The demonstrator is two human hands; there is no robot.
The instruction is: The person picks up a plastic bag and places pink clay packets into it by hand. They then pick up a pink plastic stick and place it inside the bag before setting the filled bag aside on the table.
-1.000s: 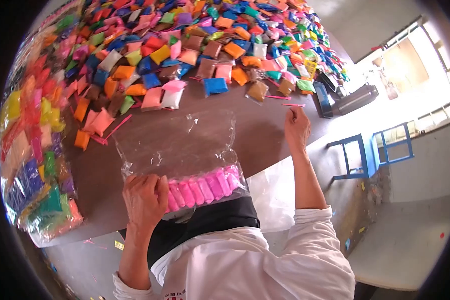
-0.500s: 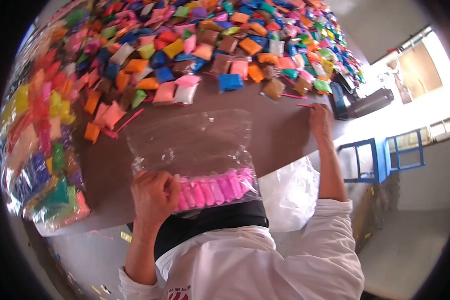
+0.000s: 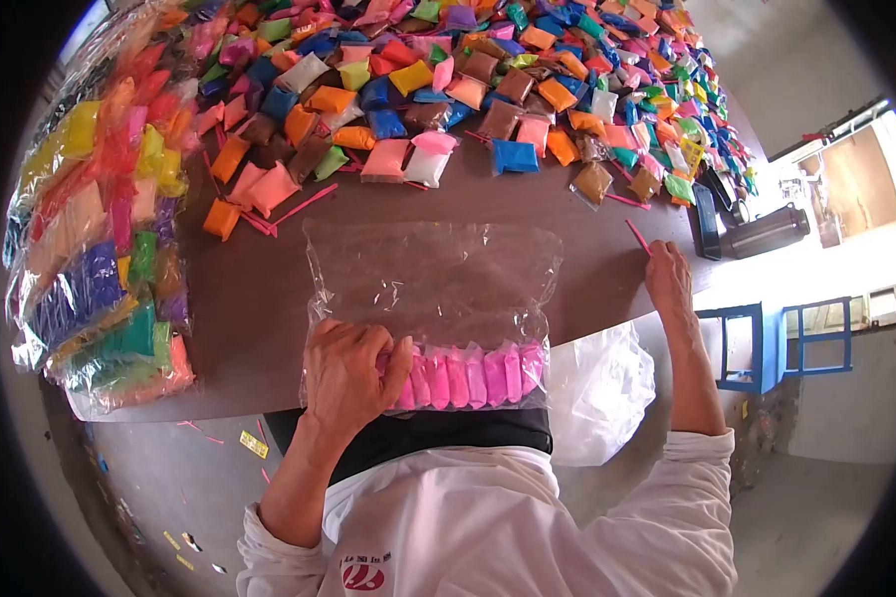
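A clear plastic bag [image 3: 428, 269] lies flat at the table's front edge, its wide end facing away from me. Inside, along the near side, is a row of several pink packets [image 3: 476, 376]. My left hand [image 3: 353, 378] is closed over the bag's near left part, fingers curled and covering that end of the row. Off to the right, my right hand [image 3: 670, 279] pinches a thin pink plastic stick [image 3: 637, 237] just above the table; its fingertips are partly hidden.
A big heap of small coloured packets [image 3: 398, 80] covers the far table [image 3: 239, 328]. Filled clear bags [image 3: 100, 279] are stacked at left. A dark flask [image 3: 767, 234] and a phone-like black object [image 3: 707, 221] lie at right. A white plastic bag [image 3: 602, 393] hangs by the edge, near a blue stool [image 3: 762, 343].
The view has shifted, so the table's contents appear further right. My right hand has drawn slightly nearer to me, with the pink stick now angled upward. My left hand stays on the bag.
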